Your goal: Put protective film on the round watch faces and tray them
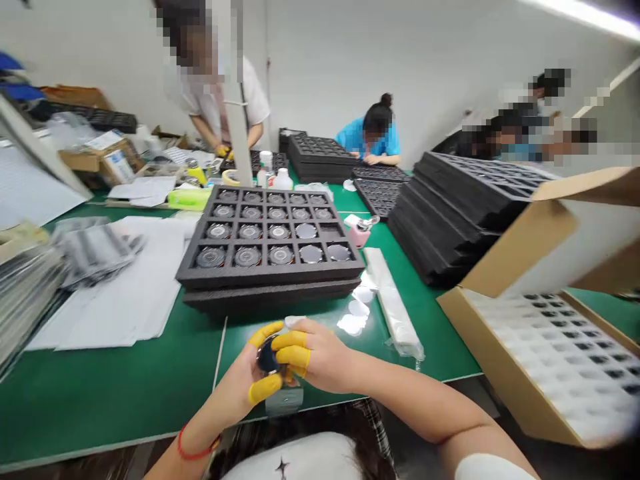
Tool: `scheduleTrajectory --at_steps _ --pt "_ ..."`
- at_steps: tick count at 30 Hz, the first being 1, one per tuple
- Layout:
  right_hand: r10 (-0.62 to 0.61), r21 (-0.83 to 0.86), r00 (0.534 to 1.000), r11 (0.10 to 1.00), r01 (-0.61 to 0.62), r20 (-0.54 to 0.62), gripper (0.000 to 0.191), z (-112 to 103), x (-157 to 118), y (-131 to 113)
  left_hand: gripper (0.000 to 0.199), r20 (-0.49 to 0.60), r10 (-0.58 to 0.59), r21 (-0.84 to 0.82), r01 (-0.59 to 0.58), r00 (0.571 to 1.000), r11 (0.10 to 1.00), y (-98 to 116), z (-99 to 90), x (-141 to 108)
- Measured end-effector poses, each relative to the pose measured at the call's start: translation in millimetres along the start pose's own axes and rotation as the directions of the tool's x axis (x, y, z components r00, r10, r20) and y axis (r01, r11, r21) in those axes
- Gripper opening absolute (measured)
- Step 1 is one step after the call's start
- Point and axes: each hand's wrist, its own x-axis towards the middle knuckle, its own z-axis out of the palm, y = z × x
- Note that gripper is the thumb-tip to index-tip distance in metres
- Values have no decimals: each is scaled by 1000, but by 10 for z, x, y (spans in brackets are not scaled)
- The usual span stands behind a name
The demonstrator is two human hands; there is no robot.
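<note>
Between my hands, above the table's front edge, is a round watch case (269,355) with a dark glass face and a shiny rim. My left hand (243,377) grips it by the edge, thumb below and fingers above, in yellow finger cots. My right hand (313,353), also in yellow cots, is closed with curled fingers against the case's right side, partly covering it. A small white piece (295,321) shows at the top of the right hand; what it is I cannot make out. Just beyond stands a black foam tray (270,275) holding rows of round watch cases.
Clear round films (356,317) and a white plastic-wrapped strip (393,300) lie right of the tray, near a pink pump bottle (360,232). Stacked black trays (435,227) and an open carton (505,373) stand right. Papers (135,287) lie left. Other people work across the table.
</note>
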Motion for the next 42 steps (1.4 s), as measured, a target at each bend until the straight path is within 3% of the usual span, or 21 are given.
scheduleTrajectory --at_steps 3,5,9,15,19,22,25,28,30,38,42 --pt "3 59 1000 998 -1 -27 25 15 -131 -53 67 -89 -40 61 45 995 997 125 145 -70" --pt "75 110 994 992 -66 -76 37 -8 -168 -39 65 -126 -7 125 23 992 992 161 195 -99" --pt "250 184 954 958 -218 -169 37 39 -165 -97 57 -117 77 287 -40 990 957 111 247 -129" --pt "201 270 979 942 -201 27 34 138 -116 -245 40 -17 63 365 -52 998 930 59 298 -140" --pt "123 265 992 957 -117 -6 30 203 -148 -294 29 25 56 404 -61 998 913 -5 295 -161" --pt "122 260 992 958 -119 5 31 245 -220 -303 33 41 -25 391 7 999 920 -71 245 -207" --pt "281 293 959 921 -256 -46 38 276 -377 -233 50 -49 -92 392 104 995 914 -56 130 -296" --pt "534 149 845 836 -527 -9 44 341 -573 -81 57 -157 -120 385 173 980 907 56 17 -401" --pt "610 1 791 792 -611 48 40 400 -650 31 57 -184 -134 366 195 974 910 139 -14 -450" --pt "618 -137 786 781 -609 28 22 594 -363 440 58 -245 -58 373 149 968 916 144 65 -388" --pt "575 -100 816 816 -569 48 27 419 -265 490 58 -262 -66 329 154 963 932 125 87 -343"
